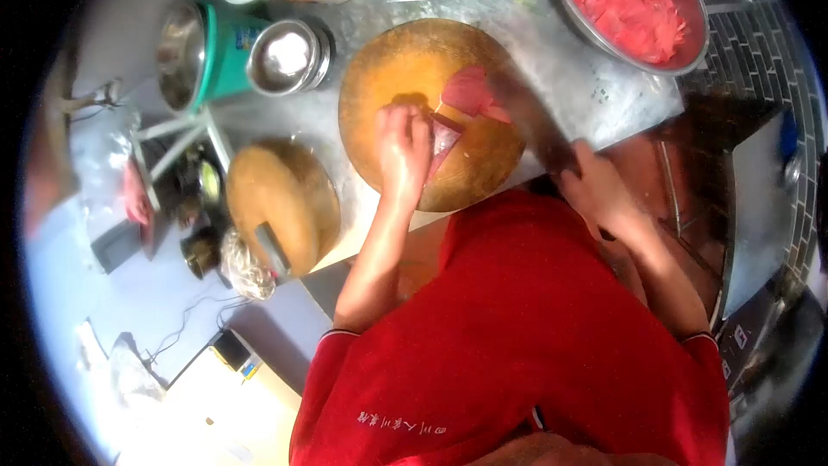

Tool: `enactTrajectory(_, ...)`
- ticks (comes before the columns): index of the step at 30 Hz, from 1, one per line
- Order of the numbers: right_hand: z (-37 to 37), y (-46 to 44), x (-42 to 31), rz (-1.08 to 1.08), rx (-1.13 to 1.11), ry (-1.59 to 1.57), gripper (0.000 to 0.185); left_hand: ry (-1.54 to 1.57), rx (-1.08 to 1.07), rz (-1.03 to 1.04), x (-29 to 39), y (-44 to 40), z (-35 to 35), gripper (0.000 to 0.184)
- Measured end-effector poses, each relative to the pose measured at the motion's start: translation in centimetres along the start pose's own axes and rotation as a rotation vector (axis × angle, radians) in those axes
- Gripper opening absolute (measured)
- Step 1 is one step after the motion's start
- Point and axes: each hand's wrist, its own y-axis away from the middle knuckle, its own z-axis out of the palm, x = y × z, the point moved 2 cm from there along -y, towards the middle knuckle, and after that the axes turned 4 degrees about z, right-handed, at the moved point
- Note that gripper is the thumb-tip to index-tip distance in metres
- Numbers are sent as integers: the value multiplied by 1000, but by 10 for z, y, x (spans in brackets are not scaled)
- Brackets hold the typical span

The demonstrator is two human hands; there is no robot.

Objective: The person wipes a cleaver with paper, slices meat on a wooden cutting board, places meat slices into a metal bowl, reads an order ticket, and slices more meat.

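Lying just right of the left hand (pixel 402 151), on the board (pixel 384 65) at upper centre, the meat (pixel 444 140) runs lengthwise down the frame. The hand's fingers bunch against it, any pinch hidden; the right hand (pixel 597 192), farther off, grips a cleaver (pixel 539 119) slanting upper left.

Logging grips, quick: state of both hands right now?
Left hand: curled against the meat piece; whether gripping can't be told.
Right hand: closed, holding the blurred knife.
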Motion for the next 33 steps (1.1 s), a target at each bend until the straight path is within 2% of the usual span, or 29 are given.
enactTrajectory(1,2,2,-13,43,-63,27,27,-29,42,1,1,6,-6,10)
enactTrajectory(5,14,-10,-63,-250,-40,140,20,-71,129,14,-16,40,-24,8)
enactTrajectory(6,22,-21,-72,-229,-83,170,21,-65,115,-20,-14,45,-25,8)
enactTrajectory(8,41,-47,-79,-195,-170,235,23,-89,67,49,-1,49,-22,11)
enactTrajectory(11,40,-65,-75,-187,-157,275,25,-45,-49,58,8,58,-8,22)
enactTrajectory(13,37,-65,-60,-104,-107,221,24,-125,-88,119,2,63,-2,22)
enactTrajectory(17,24,-55,-34,-35,-97,132,31,-43,-57,69,-2,61,-2,22)
enactTrajectory(20,27,-42,-1,-189,22,-136,34,62,-70,-30,2,35,-1,23)
enactTrajectory(23,9,-16,17,192,-33,-462,42,163,-15,-35,19,-7,16,26)
enactTrajectory(25,17,-9,50,198,4,-634,49,244,-2,-29,31,-30,42,31)
enactTrajectory(30,36,-10,85,213,-52,-850,51,108,-84,-62,46,-35,119,45)
enactTrajectory(33,38,-14,51,245,-102,-877,57,-96,49,77,53,-19,138,42)
